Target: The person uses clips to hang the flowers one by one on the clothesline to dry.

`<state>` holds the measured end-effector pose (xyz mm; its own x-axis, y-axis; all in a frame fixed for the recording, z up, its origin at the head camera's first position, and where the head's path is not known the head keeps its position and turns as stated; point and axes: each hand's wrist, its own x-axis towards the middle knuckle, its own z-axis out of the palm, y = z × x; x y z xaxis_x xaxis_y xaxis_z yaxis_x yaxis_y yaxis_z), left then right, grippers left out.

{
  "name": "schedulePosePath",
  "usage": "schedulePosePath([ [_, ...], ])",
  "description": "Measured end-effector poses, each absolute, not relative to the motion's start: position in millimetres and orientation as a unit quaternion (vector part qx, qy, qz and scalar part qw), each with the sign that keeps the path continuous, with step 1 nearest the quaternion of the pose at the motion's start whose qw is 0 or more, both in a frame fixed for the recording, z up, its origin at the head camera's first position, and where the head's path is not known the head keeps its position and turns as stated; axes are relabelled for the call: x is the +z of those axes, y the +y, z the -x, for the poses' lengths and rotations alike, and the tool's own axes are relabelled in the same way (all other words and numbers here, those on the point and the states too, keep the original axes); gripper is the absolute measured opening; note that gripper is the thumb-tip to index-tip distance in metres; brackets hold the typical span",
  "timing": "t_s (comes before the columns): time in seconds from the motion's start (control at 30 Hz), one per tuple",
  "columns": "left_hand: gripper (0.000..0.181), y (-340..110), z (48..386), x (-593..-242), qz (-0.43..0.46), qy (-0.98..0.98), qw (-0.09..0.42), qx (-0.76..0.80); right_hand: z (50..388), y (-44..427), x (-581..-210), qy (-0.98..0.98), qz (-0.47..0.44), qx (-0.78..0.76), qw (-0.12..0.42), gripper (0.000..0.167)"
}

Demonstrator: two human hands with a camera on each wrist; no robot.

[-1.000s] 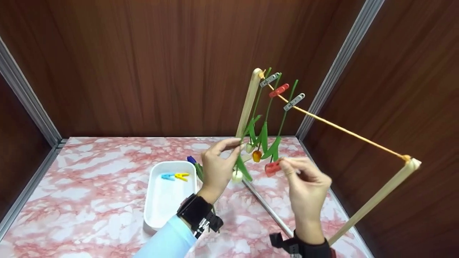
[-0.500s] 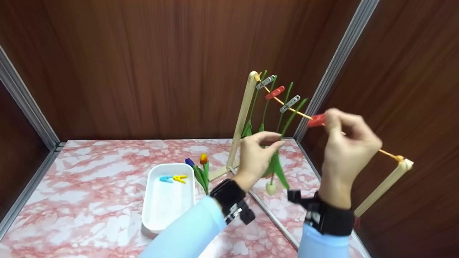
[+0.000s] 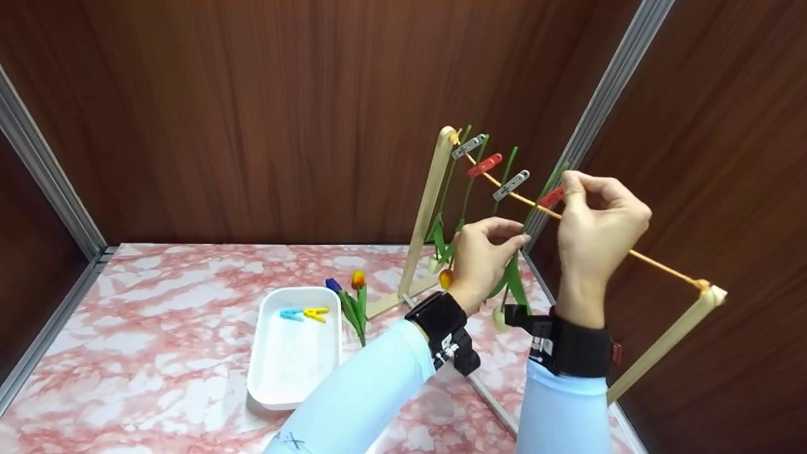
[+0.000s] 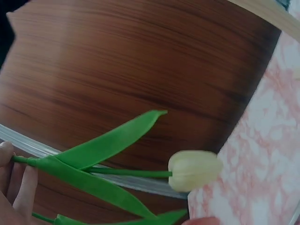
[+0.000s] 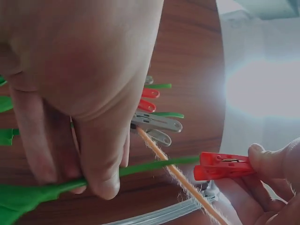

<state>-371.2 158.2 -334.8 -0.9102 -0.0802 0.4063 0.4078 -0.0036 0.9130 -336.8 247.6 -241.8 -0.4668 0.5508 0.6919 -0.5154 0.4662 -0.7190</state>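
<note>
My left hand pinches the green stem of a white artificial tulip that hangs head down, leaves spread. Its upper stem crosses the orange string in the right wrist view. Between the thumb and fingers of my right hand is a red clothespin, its nose close to the stem's tip; whether they touch I cannot tell. Farther along the string, a grey clothespin, a red peg and another grey peg each hold up a flower stem.
Wooden posts carry the string at both ends, above a metal bar. A white tray holds a blue clothespin and a yellow clothespin. Beside it lie a purple tulip and an orange tulip.
My left hand has carried the white tulip rightward and up to the string. My right hand has raised the red clothespin from low down to string height, then shifted slightly left beside the stem.
</note>
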Motion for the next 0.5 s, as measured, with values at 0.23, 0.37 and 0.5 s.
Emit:
schedulePosePath([
  [0.23, 0.014, 158.5, 371.5, -338.3, 0.124, -0.695, 0.180, -0.685, 344.8, 243.6, -243.9, -0.723, 0.053, 0.487, 0.486, 0.012],
  [0.37, 0.015, 157.3, 371.8, -338.4, 0.135, -0.700, 0.182, -0.678, 343.7, 242.3, -246.3, -0.757, 0.076, 0.464, 0.454, 0.015],
  [0.5, 0.015, 155.7, 372.7, -339.6, 0.137, -0.705, 0.184, -0.671, 340.0, 241.3, -245.1, -0.792, 0.096, 0.449, 0.403, 0.024],
])
